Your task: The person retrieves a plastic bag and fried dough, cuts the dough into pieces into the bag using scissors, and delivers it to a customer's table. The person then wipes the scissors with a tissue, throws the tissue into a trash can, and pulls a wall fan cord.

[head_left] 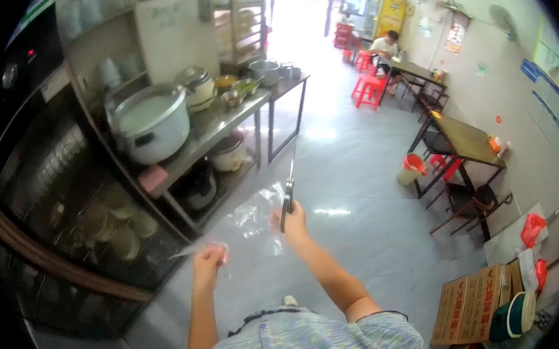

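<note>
My right hand (294, 222) is closed around the black handle of what looks like a knife (288, 191). Its thin blade points up and away, seen nearly edge-on. A clear plastic bag (251, 213) hangs beside that hand, on its left, and seems to touch its fingers. Lower down on the left, my left hand (207, 260) pinches clear plastic film (190, 251). Something pinkish shows at its fingertips, too blurred to name. Whether both hands hold the same piece of plastic I cannot tell.
To the left, a metal table (221, 128) bears a large pot (150, 123), a rice cooker (196, 89) and bowls. A dark glass cabinet (77, 199) stands nearer. Right are dining tables (467, 137), a bucket (412, 169) and cardboard boxes (468, 304). A person (385, 49) sits far back.
</note>
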`<act>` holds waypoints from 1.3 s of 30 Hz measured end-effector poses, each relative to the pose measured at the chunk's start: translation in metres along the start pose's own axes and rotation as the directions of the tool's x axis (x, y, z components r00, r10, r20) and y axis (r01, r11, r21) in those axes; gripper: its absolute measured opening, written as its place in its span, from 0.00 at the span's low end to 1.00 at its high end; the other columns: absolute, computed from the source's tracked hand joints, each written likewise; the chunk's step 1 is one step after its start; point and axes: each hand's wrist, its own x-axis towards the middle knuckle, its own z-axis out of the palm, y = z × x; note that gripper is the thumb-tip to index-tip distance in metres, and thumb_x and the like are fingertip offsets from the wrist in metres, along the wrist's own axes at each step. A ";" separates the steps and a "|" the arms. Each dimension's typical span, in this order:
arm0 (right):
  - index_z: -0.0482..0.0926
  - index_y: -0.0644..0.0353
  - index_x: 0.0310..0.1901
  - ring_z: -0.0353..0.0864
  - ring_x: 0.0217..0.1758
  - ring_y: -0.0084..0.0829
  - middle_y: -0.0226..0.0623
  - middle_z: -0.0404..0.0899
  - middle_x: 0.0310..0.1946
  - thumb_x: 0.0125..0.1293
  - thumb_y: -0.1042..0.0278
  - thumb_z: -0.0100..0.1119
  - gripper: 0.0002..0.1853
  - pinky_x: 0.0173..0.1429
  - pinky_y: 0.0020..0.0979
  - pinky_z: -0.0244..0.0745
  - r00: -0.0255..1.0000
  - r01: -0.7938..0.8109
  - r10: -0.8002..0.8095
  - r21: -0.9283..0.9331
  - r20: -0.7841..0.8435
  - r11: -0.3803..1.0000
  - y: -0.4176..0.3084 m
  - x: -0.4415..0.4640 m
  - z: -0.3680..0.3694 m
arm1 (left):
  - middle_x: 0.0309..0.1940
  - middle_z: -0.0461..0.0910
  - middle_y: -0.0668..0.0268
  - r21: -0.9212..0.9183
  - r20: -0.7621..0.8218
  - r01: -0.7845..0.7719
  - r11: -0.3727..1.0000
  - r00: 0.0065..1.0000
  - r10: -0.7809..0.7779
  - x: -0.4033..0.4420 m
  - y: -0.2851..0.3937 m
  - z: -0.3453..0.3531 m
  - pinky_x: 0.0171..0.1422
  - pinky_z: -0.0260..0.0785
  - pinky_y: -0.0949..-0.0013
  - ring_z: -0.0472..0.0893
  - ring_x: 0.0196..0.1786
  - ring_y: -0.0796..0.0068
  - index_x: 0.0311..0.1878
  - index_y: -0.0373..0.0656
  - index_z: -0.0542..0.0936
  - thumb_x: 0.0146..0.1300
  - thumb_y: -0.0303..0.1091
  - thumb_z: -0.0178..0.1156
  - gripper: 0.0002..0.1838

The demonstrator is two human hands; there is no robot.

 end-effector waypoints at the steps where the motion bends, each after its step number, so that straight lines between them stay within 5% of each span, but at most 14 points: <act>1: 0.69 0.63 0.37 0.75 0.23 0.29 0.34 0.73 0.26 0.51 0.75 0.60 0.13 0.24 0.27 0.70 0.993 0.091 -0.102 -0.173 -0.058 0.981 0.009 0.007 -0.012 | 0.20 0.74 0.72 -0.057 0.037 0.046 0.997 0.998 -0.044 0.006 -0.002 0.004 0.32 0.62 0.77 0.71 0.25 0.82 0.25 0.38 0.77 0.58 0.31 0.58 0.09; 4: 0.69 0.64 0.36 0.75 0.25 0.31 0.37 0.74 0.25 0.55 0.68 0.62 0.13 0.32 0.29 0.70 0.851 0.277 -0.477 -0.583 -0.221 0.764 -0.020 -0.017 -0.041 | 0.18 0.70 0.74 -0.074 -0.018 0.080 0.994 0.997 -0.082 0.016 -0.011 0.022 0.27 0.58 0.78 0.67 0.22 0.85 0.21 0.42 0.73 0.57 0.31 0.61 0.12; 8: 0.70 0.62 0.41 0.74 0.26 0.29 0.38 0.76 0.27 0.55 0.67 0.63 0.15 0.31 0.31 0.70 0.895 0.282 -0.438 -0.659 -0.080 0.697 -0.049 -0.065 -0.049 | 0.15 0.68 0.75 0.168 -0.062 -0.068 0.983 0.995 0.079 0.024 -0.027 0.041 0.24 0.55 0.80 0.64 0.20 0.87 0.19 0.44 0.69 0.55 0.32 0.64 0.14; 10: 0.71 0.59 0.39 0.68 0.24 0.18 0.28 0.71 0.25 0.55 0.63 0.64 0.15 0.25 0.24 0.63 0.989 0.147 -0.130 -0.324 0.076 0.934 -0.053 -0.087 -0.032 | 0.15 0.68 0.75 0.212 -0.006 -0.176 0.961 0.983 0.181 0.022 -0.042 0.066 0.24 0.54 0.80 0.64 0.20 0.88 0.19 0.44 0.69 0.54 0.32 0.64 0.14; 14: 0.71 0.63 0.43 0.66 0.30 0.17 0.26 0.69 0.28 0.55 0.65 0.64 0.18 0.32 0.22 0.64 0.971 0.052 0.011 -0.258 0.239 0.965 -0.029 -0.095 -0.005 | 0.19 0.70 0.77 -0.046 0.115 -0.033 0.998 0.993 0.038 0.011 -0.031 0.099 0.24 0.55 0.80 0.66 0.22 0.87 0.28 0.41 0.75 0.63 0.36 0.55 0.11; 17: 0.71 0.64 0.46 0.70 0.33 0.19 0.28 0.71 0.30 0.55 0.67 0.63 0.19 0.36 0.24 0.68 0.969 -0.033 0.018 0.057 0.248 0.998 -0.034 -0.087 0.004 | 0.19 0.70 0.76 0.083 0.056 -0.026 0.996 0.998 0.021 0.006 -0.018 0.095 0.23 0.54 0.79 0.65 0.21 0.87 0.31 0.39 0.77 0.62 0.41 0.54 0.14; 21: 0.71 0.65 0.44 0.72 0.32 0.22 0.32 0.74 0.31 0.60 0.70 0.55 0.12 0.36 0.26 0.70 0.935 0.342 -0.346 -0.473 0.080 0.812 -0.019 -0.053 0.004 | 0.15 0.68 0.74 0.433 0.002 -0.124 0.893 0.991 0.136 0.009 -0.009 0.061 0.24 0.56 0.75 0.65 0.21 0.84 0.21 0.41 0.71 0.56 0.42 0.61 0.16; 24: 0.67 0.60 0.33 0.70 0.21 0.19 0.28 0.70 0.21 0.66 0.69 0.45 0.05 0.25 0.22 0.66 0.978 0.123 -0.096 -0.140 0.183 0.983 -0.052 -0.044 0.020 | 0.18 0.73 0.63 0.755 -0.109 -0.089 0.650 0.960 0.258 0.019 -0.023 0.025 0.28 0.62 0.68 0.71 0.21 0.69 0.29 0.41 0.73 0.52 0.42 0.63 0.15; 27: 0.69 0.63 0.36 0.65 0.30 0.18 0.27 0.67 0.25 0.52 0.80 0.55 0.09 0.35 0.23 0.64 0.926 0.173 -0.089 -0.202 0.367 0.964 -0.041 -0.028 0.035 | 0.22 0.77 0.57 0.875 -0.039 -0.156 0.458 0.920 0.389 0.020 0.008 0.024 0.32 0.65 0.61 0.75 0.26 0.57 0.48 0.48 0.72 0.54 0.39 0.61 0.18; 30: 0.68 0.61 0.35 0.65 0.28 0.18 0.27 0.68 0.25 0.52 0.80 0.53 0.08 0.32 0.21 0.64 0.860 0.311 -0.180 -0.212 0.477 0.926 -0.034 -0.019 0.018 | 0.26 0.78 0.55 0.886 0.090 -0.216 0.411 0.949 0.303 0.017 0.045 0.056 0.33 0.66 0.60 0.75 0.27 0.54 0.48 0.48 0.75 0.53 0.34 0.60 0.17; 32: 0.68 0.59 0.36 0.67 0.25 0.15 0.25 0.69 0.24 0.59 0.77 0.52 0.05 0.29 0.19 0.65 0.832 0.421 -0.243 -0.281 0.499 0.863 -0.015 -0.016 0.031 | 0.21 0.76 0.60 0.848 0.128 -0.268 0.457 0.941 0.313 0.017 0.037 0.033 0.31 0.66 0.65 0.75 0.25 0.63 0.45 0.46 0.77 0.50 0.29 0.59 0.16; 33: 0.69 0.60 0.35 0.68 0.27 0.16 0.26 0.70 0.25 0.58 0.76 0.52 0.05 0.30 0.19 0.65 0.877 0.213 -0.113 -0.167 0.467 0.963 -0.028 -0.023 0.032 | 0.19 0.75 0.62 0.820 0.179 -0.328 0.468 0.925 0.335 0.026 0.036 0.039 0.30 0.66 0.67 0.75 0.24 0.67 0.44 0.45 0.78 0.49 0.27 0.59 0.16; 36: 0.71 0.64 0.37 0.67 0.33 0.23 0.35 0.71 0.27 0.50 0.81 0.52 0.10 0.38 0.28 0.65 0.904 0.399 -0.331 -0.256 0.271 0.880 -0.018 -0.014 0.015 | 0.22 0.77 0.66 0.538 0.167 -0.311 0.783 0.950 0.263 0.052 -0.005 0.056 0.29 0.65 0.74 0.74 0.26 0.82 0.40 0.37 0.78 0.49 0.21 0.51 0.14; 39: 0.68 0.64 0.34 0.62 0.30 0.23 0.32 0.66 0.23 0.52 0.76 0.55 0.08 0.35 0.28 0.63 0.956 0.249 -0.222 -0.133 0.189 0.959 -0.018 0.001 -0.036 | 0.28 0.78 0.66 0.356 0.359 -0.333 0.873 0.911 0.201 0.067 -0.017 0.123 0.34 0.66 0.76 0.75 0.29 0.81 0.39 0.36 0.78 0.45 0.18 0.46 0.17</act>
